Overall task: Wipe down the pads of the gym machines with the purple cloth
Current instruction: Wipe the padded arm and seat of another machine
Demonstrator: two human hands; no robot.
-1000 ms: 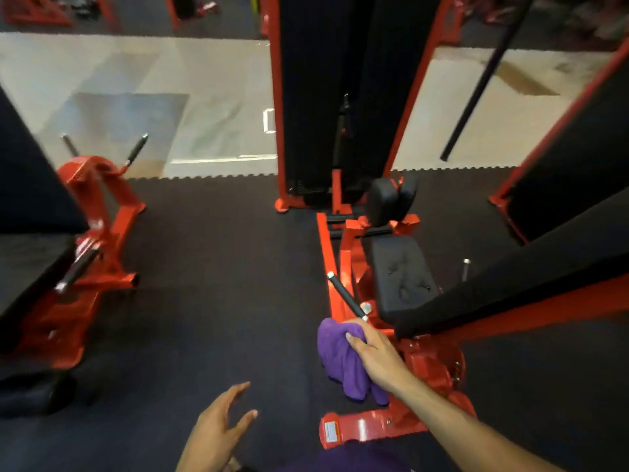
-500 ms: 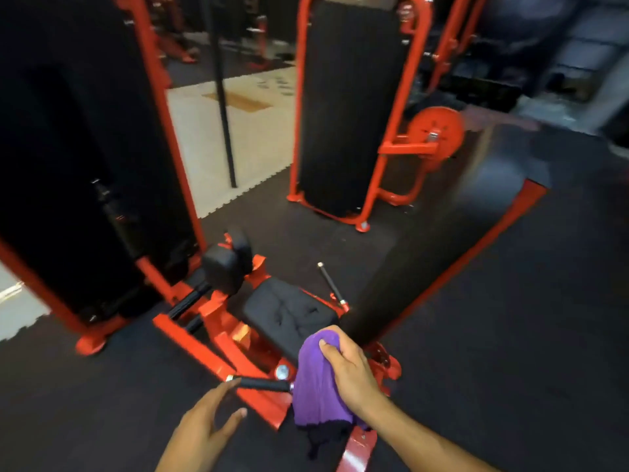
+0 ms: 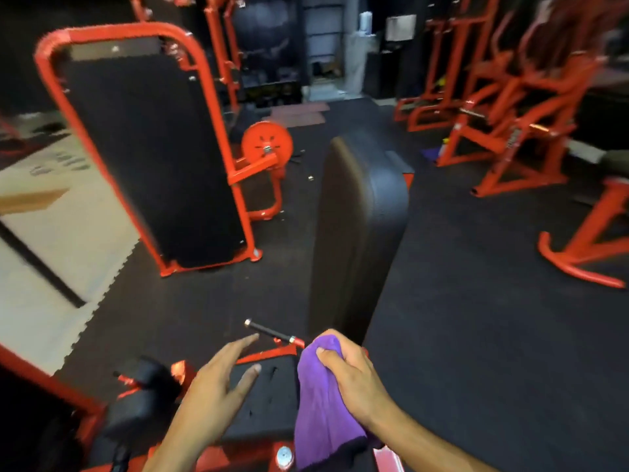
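r hand (image 3: 354, 379) fingers curled round purple cloth (image 3: 320, 407), bunched at seat pad (image 3: 269, 400); l hand (image 3: 218, 390) fingers spread.

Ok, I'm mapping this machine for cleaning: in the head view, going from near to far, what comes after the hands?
Left hand and right hand holding the purple cloth → seat pad → black handle → upright back pad → red plate wheel.

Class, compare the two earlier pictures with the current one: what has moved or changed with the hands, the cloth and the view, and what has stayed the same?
The view swung from the seat up along the tall back pad. The left hand rose and reached forward, fingers spread, over the seat pad. The right hand kept its grip on the purple cloth throughout; nothing was let go.
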